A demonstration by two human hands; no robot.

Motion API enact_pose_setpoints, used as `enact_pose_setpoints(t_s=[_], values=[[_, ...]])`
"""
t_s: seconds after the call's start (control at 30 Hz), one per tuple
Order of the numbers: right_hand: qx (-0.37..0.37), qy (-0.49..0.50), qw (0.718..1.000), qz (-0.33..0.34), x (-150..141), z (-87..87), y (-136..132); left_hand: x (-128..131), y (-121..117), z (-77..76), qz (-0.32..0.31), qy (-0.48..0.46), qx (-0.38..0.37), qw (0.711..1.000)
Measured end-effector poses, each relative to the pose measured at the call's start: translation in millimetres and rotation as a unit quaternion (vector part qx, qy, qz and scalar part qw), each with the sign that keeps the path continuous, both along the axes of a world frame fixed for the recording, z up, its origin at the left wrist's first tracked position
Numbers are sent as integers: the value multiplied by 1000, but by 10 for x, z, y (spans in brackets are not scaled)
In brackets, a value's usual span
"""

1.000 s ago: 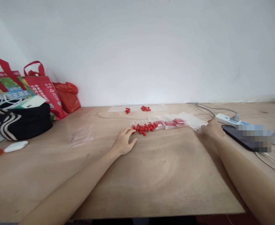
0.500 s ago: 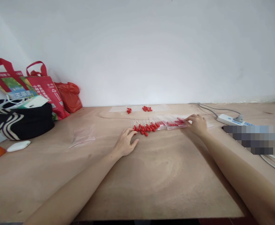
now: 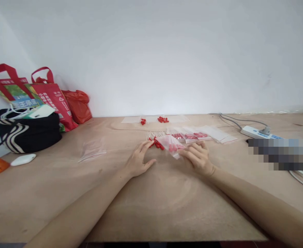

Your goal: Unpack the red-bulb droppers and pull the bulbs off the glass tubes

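Note:
My right hand [image 3: 198, 156] pinches a small clear zip bag [image 3: 172, 145] with red-tipped sticks inside, holding it tilted over the loose row. My left hand [image 3: 139, 160] rests on the table with fingers spread, its fingertips beside the loose red-tipped sticks [image 3: 157, 143]. Part of that row is hidden behind the held bag. Just right of it lie filled zip bags [image 3: 192, 135], overlapping one another, with red tips showing through the plastic.
Flat clear bags [image 3: 222, 133] extend right of the filled ones. Two small red-tipped groups [image 3: 163, 119] lie near the wall. More bags [image 3: 92, 150] are at left, by a white case [image 3: 23, 159] and a black bag [image 3: 30, 132]. A power strip [image 3: 260, 132] sits at right.
My right hand has moved left and nearer to me, bringing a filled zip bag over the loose sticks. My left hand stays in nearly the same place.

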State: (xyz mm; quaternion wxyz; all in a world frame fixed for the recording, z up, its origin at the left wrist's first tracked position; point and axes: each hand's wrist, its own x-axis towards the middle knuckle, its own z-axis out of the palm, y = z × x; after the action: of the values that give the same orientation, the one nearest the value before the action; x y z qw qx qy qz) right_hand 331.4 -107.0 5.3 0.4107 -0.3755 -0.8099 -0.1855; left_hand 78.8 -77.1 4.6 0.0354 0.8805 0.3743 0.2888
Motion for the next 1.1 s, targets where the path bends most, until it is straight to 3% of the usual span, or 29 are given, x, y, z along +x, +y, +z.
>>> enact_pose_setpoints(t_s=[0.2,0.47,0.6,0.73,0.9,1.1], values=[[-39,-113,986,119,-67,-105,20,8,-42,-2,-59,21,-27,998],[-187,-44,962,192,-140,-123,130,209,-43,-18,-148,3,7,989],[-232,3,962,146,87,-111,74,328,-88,-56,-140,-6,24,990],[-236,-13,962,135,221,-134,39,415,-84,-82,-139,-7,23,990],[-233,5,966,109,113,-140,27,432,-35,-90,-139,-42,-1,989],[-291,35,952,88,-84,-131,51,416,-1,-88,-109,-79,-42,990]])
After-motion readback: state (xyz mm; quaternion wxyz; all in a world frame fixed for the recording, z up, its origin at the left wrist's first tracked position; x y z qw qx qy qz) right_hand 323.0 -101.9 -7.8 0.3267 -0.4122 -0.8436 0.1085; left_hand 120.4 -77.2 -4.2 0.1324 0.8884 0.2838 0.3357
